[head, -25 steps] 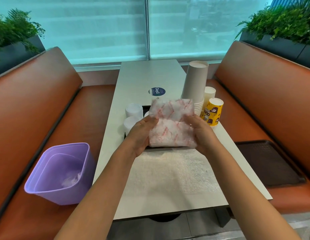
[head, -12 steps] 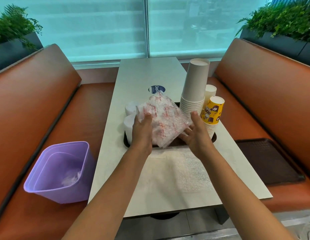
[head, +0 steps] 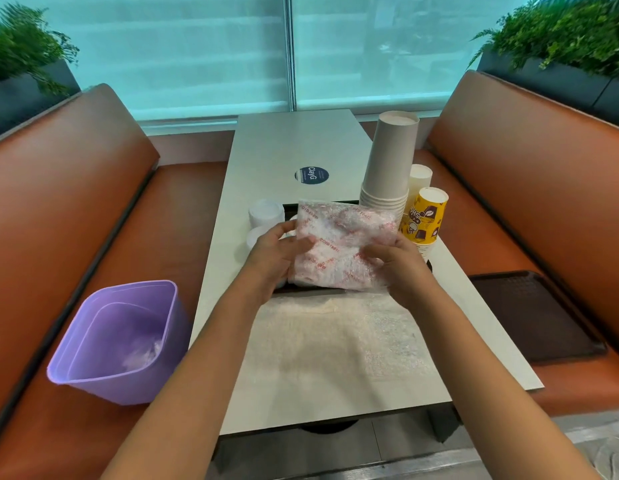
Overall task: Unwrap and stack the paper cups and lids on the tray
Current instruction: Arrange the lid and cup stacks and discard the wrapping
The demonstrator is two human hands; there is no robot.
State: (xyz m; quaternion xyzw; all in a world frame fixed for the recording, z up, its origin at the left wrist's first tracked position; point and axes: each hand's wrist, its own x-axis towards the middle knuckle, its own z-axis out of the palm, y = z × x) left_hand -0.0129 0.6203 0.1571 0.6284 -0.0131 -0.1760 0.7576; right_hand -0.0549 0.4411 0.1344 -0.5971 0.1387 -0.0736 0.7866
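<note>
A sheet of bubble wrap [head: 339, 337] is spread flat on the near part of the table [head: 290, 143]. Just beyond it, a bundle wrapped in clear plastic with red print [head: 342, 247] is held up above the dark tray [head: 311, 289] — the left hand [head: 276, 258] grips its left edge with thumb across the front, and the right hand [head: 398, 265] grips its right side with fingers curled around it. White lids [head: 264, 214] are stacked at the tray's left. At the right, inverted cups are stacked: a yellow printed stack [head: 425, 220], and farther off a tall plain stack [head: 387, 161]. A purple bin [head: 117, 341] is set on the left bench — a second dark tray [head: 536, 317] on the right bench.
</note>
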